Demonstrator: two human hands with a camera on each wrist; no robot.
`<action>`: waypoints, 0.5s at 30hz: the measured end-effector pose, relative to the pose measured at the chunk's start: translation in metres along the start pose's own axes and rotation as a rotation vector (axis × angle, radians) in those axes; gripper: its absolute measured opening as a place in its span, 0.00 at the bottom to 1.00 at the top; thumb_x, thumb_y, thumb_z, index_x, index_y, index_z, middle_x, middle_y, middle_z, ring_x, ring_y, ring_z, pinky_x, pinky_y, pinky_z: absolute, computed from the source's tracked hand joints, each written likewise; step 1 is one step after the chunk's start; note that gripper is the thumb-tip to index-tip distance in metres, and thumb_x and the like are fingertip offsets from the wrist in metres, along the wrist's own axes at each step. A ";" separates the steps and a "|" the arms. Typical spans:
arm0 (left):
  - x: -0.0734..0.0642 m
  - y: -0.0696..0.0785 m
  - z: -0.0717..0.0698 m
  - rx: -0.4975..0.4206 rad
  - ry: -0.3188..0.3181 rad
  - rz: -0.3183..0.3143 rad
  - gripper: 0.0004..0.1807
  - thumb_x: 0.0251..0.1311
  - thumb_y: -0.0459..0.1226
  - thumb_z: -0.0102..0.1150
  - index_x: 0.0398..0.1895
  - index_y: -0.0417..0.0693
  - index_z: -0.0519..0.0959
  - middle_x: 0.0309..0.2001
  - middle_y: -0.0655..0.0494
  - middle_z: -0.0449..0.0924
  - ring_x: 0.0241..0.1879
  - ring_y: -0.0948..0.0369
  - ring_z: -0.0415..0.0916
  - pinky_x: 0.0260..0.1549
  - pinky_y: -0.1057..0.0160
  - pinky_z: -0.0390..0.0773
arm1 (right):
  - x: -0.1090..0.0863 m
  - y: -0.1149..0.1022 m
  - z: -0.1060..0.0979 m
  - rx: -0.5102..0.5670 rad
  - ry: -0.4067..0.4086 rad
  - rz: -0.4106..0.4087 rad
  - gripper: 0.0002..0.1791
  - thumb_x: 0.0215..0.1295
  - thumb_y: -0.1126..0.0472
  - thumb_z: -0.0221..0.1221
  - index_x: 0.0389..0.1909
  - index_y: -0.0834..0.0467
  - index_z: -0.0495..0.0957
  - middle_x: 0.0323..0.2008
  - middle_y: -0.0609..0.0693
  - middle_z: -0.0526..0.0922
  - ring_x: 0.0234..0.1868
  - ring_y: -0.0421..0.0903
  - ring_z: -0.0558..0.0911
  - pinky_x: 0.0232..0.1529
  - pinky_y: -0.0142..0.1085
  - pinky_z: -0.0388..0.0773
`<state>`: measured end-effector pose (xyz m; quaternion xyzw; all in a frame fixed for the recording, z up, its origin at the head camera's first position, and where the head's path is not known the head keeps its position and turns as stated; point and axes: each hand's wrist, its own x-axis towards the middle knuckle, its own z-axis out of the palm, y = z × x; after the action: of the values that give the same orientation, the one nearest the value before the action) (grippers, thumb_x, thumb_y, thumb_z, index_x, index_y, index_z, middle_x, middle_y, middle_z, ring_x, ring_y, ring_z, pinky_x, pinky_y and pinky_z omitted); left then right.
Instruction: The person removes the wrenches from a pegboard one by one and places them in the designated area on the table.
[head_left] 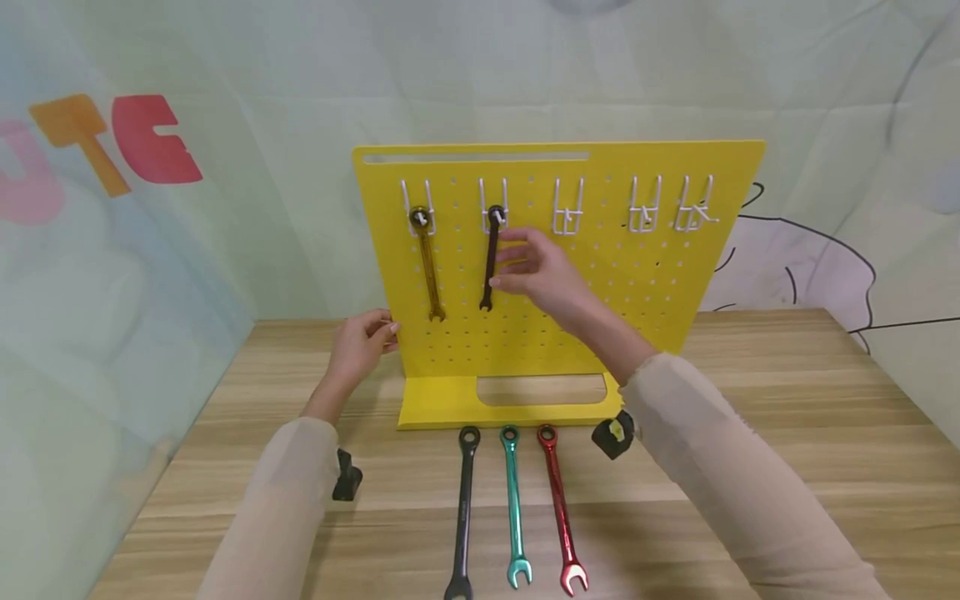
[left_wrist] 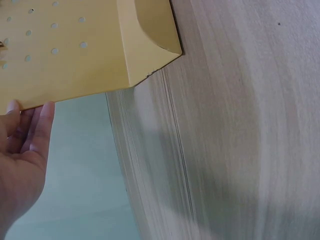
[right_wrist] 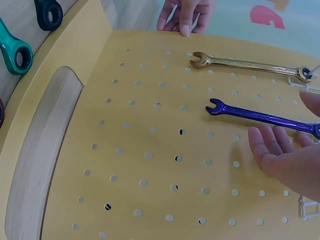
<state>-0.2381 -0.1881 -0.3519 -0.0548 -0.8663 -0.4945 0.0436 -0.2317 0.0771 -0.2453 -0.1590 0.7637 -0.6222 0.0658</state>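
A yellow pegboard (head_left: 570,333) stands on the table. My left hand (head_left: 358,348) holds its left edge, thumb in front and fingers behind; the left wrist view shows this hand (left_wrist: 25,155) at the edge too. A gold combination wrench (head_left: 430,271) hangs from the leftmost hook. From the second hook hangs a purple combination wrench (right_wrist: 265,118), dark in the head view. My right hand (head_left: 546,275) is around this wrench's shank with fingers spread, thumb on one side and fingers on the other; in the right wrist view they look loose, not pinching.
Three wrenches lie before the board: a dark grey one (head_left: 464,508), a green one (head_left: 513,500) and a red one (head_left: 559,504). Farther right, the board carries three more white hooks, among them a middle one (head_left: 567,218). The wooden table (head_left: 787,433) meets a printed cloth backdrop.
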 end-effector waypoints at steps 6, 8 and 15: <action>-0.001 0.000 0.000 -0.003 0.002 0.005 0.12 0.65 0.31 0.47 0.45 0.30 0.74 0.42 0.34 0.76 0.41 0.45 0.76 0.35 0.69 0.82 | 0.001 0.001 0.001 0.016 -0.003 0.018 0.31 0.57 0.70 0.60 0.62 0.58 0.61 0.51 0.55 0.69 0.51 0.50 0.71 0.52 0.38 0.75; 0.000 0.000 0.000 -0.005 0.003 0.003 0.11 0.65 0.31 0.47 0.45 0.30 0.74 0.42 0.34 0.76 0.41 0.46 0.76 0.35 0.69 0.82 | 0.001 0.002 0.002 0.004 -0.003 0.019 0.31 0.58 0.70 0.60 0.61 0.58 0.61 0.51 0.55 0.69 0.51 0.50 0.71 0.52 0.39 0.75; 0.000 0.000 0.000 0.004 0.003 -0.004 0.12 0.65 0.31 0.47 0.46 0.30 0.73 0.43 0.34 0.76 0.41 0.46 0.76 0.35 0.70 0.81 | 0.002 0.002 0.003 0.040 -0.007 0.013 0.29 0.58 0.73 0.58 0.60 0.60 0.60 0.51 0.57 0.70 0.50 0.51 0.72 0.53 0.41 0.75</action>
<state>-0.2381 -0.1883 -0.3514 -0.0521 -0.8674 -0.4929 0.0440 -0.2327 0.0736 -0.2475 -0.1546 0.7519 -0.6364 0.0758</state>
